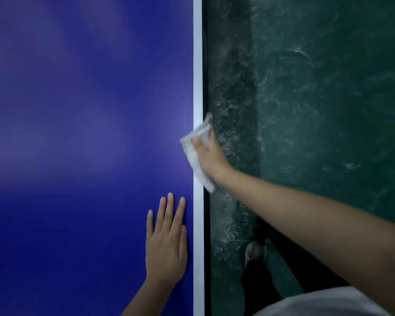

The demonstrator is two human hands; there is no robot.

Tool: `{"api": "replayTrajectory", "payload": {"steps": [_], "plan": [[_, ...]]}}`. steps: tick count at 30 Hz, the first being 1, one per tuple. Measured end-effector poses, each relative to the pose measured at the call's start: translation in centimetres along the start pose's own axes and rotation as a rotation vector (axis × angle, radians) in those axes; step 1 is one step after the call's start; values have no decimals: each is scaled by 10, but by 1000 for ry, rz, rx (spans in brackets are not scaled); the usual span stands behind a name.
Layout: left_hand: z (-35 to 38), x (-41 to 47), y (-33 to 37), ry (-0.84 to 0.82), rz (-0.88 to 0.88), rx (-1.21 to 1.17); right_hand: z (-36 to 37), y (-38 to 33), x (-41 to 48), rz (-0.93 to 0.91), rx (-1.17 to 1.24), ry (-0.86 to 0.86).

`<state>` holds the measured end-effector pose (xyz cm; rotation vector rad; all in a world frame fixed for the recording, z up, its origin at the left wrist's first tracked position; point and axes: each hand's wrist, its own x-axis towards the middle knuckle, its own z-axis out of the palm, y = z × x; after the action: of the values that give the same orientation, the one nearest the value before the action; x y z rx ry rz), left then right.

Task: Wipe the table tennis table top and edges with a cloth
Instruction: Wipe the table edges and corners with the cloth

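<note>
The blue table tennis table top [78, 133] fills the left half of the head view, with a white line [197, 65] along its right edge. My right hand [211, 156] grips a white cloth [195, 156] folded over that edge, thumb on top and fingers down the side of the table. My left hand [167, 242] rests flat on the blue top near the edge, fingers straight and holding nothing.
Right of the table lies a dark green scuffed floor [317, 99]. My shoe [255, 250] and dark trouser leg stand on it close to the table side.
</note>
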<state>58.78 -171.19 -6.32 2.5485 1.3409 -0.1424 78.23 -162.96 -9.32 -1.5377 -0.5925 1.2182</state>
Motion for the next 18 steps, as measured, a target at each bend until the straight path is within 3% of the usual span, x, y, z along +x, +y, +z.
{"api": "replayTrajectory", "payload": {"steps": [5, 9, 13, 18], "plan": [[-4, 1, 1, -39, -4, -4, -20, -29, 68, 44, -45, -49], [-5, 1, 1, -31, 12, -2, -2, -10, 11, 31, 19, 39], [-4, 1, 1, -19, 16, -11, 12, 27, -76, 112, 59, -99], [-4, 8, 3, 49, 45, 4, 1, 32, -70, 95, -42, -202]]}}
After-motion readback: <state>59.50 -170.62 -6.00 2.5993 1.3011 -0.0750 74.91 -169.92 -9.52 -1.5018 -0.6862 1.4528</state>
